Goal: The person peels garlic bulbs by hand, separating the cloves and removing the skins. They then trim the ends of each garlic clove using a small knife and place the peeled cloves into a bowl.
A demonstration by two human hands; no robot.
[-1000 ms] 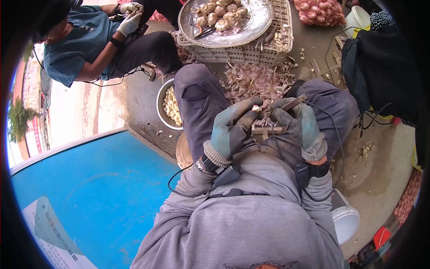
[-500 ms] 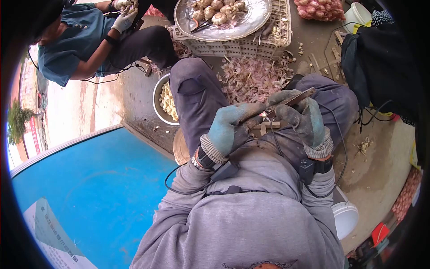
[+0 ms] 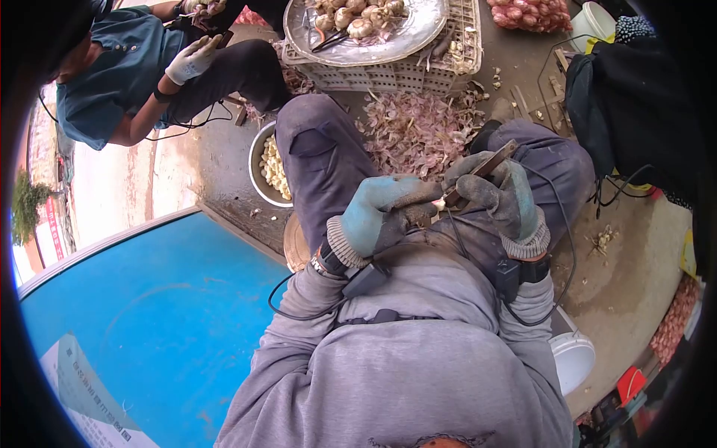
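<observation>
My left hand [image 3: 382, 215], in a blue and dark grey work glove, is closed with fingertips pinched around a small pale garlic clove [image 3: 439, 204], mostly hidden by the fingers. My right hand [image 3: 502, 196], in a matching glove, grips a short knife [image 3: 482, 172] with a brownish, worn look. Its lower end meets the clove between my two hands, above my lap. Below and beyond them lies a heap of pinkish garlic skins [image 3: 418, 134]. Peeled cloves [image 3: 273, 166] fill part of a metal bowl [image 3: 258, 179] beside my left knee.
A round metal tray [image 3: 407, 46] with garlic bulbs [image 3: 360, 27] and dark-handled cutters rests on a plastic crate [image 3: 381, 77]. A gloved co-worker [image 3: 123, 75] sits at upper left. A blue board [image 3: 164, 299] stands left; a white bucket [image 3: 573, 362] is at right. Cables run from my wrists.
My left hand has drawn slightly back from the knife, and the pale clove now shows between my hands. The co-worker's hands have moved apart.
</observation>
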